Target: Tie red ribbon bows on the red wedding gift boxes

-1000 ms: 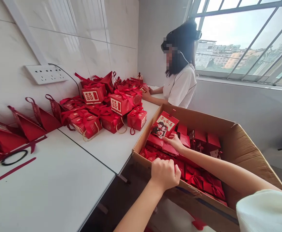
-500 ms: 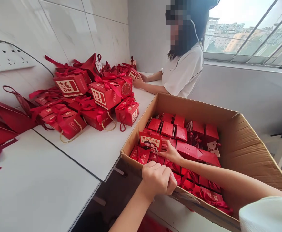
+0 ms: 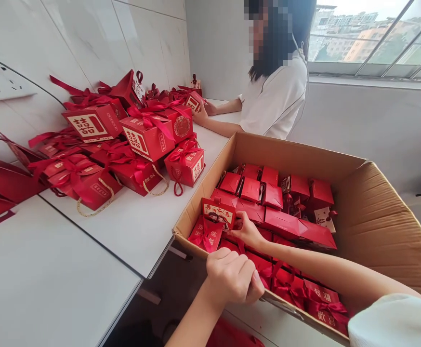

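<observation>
My left hand (image 3: 232, 278) is closed over the near rim of a large cardboard box (image 3: 373, 217) filled with several small red gift boxes. Reaching into the box's near left corner, my right hand (image 3: 245, 228) pinches a red gift box with a cartoon couple on its face (image 3: 217, 212). That box stands tilted on top of the others, next to a red box with a ribbon bow (image 3: 206, 233).
A white table (image 3: 87, 289) on the left carries a heap of red gift boxes and bags (image 3: 124, 140) against the tiled wall. Another person in a white shirt (image 3: 275, 101) works at the table's far end. A window (image 3: 376, 33) is behind.
My right hand has carried the cartoon-faced box from high at the box's far left side down into the near left corner. My view has dropped and moved closer.
</observation>
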A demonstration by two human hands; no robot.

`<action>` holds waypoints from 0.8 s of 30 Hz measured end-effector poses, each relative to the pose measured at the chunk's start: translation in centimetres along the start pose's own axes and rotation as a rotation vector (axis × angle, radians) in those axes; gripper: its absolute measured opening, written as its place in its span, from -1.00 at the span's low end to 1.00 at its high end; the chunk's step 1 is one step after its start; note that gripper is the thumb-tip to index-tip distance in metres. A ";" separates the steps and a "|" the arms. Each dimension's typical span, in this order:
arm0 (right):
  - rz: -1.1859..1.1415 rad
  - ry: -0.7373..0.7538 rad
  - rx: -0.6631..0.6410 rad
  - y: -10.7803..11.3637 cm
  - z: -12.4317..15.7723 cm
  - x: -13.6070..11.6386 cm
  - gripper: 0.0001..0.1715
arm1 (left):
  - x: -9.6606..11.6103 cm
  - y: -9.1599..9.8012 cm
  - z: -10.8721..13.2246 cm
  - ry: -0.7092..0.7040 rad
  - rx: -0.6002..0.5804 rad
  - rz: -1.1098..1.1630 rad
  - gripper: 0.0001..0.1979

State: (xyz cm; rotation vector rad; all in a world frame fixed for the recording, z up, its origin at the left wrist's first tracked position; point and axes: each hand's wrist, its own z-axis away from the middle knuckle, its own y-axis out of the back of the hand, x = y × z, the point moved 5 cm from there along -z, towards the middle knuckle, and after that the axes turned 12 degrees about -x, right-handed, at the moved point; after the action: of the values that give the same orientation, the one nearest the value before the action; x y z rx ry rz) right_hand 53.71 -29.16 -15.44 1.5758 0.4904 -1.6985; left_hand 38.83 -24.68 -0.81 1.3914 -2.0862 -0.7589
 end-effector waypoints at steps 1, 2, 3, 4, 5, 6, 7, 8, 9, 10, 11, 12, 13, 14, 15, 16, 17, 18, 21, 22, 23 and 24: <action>0.005 0.004 0.000 0.2 0.2 -0.1 -0.34 | 0.0 0.0 0.0 -0.004 0.002 0.004 -0.74; -0.004 0.010 -0.002 0.5 0.4 -0.2 -0.35 | 0.0 0.0 0.0 -0.009 0.005 0.009 -0.74; -0.020 0.019 0.000 0.9 0.6 -0.4 -0.35 | 0.0 0.0 0.0 -0.012 0.009 0.015 -0.74; -0.037 0.032 0.007 1.4 0.8 -0.5 -0.35 | 0.0 0.0 0.0 -0.012 0.010 0.022 -0.75; -0.050 0.044 0.019 2.0 1.0 -0.6 -0.35 | 0.0 -0.1 0.1 -0.011 0.011 0.028 -0.75; -0.060 0.058 0.038 2.7 1.1 -0.7 -0.33 | -0.1 -0.2 0.1 -0.010 0.010 0.031 -0.75; -0.070 0.077 0.058 3.5 1.2 -0.8 -0.31 | -0.1 -0.3 0.1 -0.006 0.012 0.033 -0.75; -0.081 0.094 0.086 4.4 1.2 -0.8 -0.29 | -0.2 -0.3 0.2 -0.002 0.018 0.032 -0.75; -0.090 0.111 0.118 5.2 1.1 -0.9 -0.28 | -0.2 -0.4 0.2 0.000 0.024 0.030 -0.75; -0.099 0.127 0.156 6.1 0.9 -1.1 -0.27 | -0.2 -0.4 0.2 0.000 0.030 0.027 -0.75; -0.110 0.137 0.202 7.0 0.6 -1.2 -0.25 | -0.2 -0.4 0.2 0.001 0.030 0.025 -0.75; -0.116 0.134 0.254 7.9 0.3 -1.4 -0.24 | -0.2 -0.4 0.2 0.001 0.028 0.024 -0.75; -0.116 0.118 0.310 8.7 -0.1 -1.6 -0.21 | -0.2 -0.4 0.1 0.003 0.021 0.022 -0.75; -0.113 0.093 0.363 9.3 -0.5 -1.7 -0.18 | -0.2 -0.4 0.1 0.005 0.016 0.020 -0.75; -0.107 0.063 0.412 9.9 -1.0 -2.0 -0.16 | -0.2 -0.4 0.1 0.008 0.014 0.018 -0.75; -0.098 0.029 0.453 10.4 -1.4 -2.2 -0.15 | -0.2 -0.4 0.0 0.011 0.016 0.014 -0.75; -0.086 -0.001 0.482 10.8 -1.9 -2.4 -0.16 | -0.2 -0.4 0.0 0.012 0.020 0.009 -0.75; -0.075 -0.028 0.503 11.1 -2.4 -2.7 -0.18 | -0.2 -0.4 0.0 0.013 0.026 0.004 -0.76; -0.045 -0.109 0.550 11.4 -4.0 -3.2 -0.25 | -0.3 -0.5 0.0 0.011 0.031 -0.007 -0.76; -0.034 -0.135 0.562 11.4 -4.6 -3.3 -0.25 | -0.3 -0.6 0.0 0.013 0.029 -0.010 -0.77; -0.021 -0.158 0.574 11.3 -5.2 -3.4 -0.25 | -0.3 -0.6 0.0 0.016 0.026 -0.014 -0.78; -0.006 -0.177 0.583 11.2 -5.7 -3.5 -0.24 | -0.2 -0.6 0.1 0.020 0.025 -0.016 -0.78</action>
State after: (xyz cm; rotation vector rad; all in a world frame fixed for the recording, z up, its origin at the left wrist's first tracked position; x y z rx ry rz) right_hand 65.70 -31.28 -10.62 1.7849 -0.1086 -2.0816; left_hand 39.26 -24.64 -1.35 1.4252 -2.0780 -0.7252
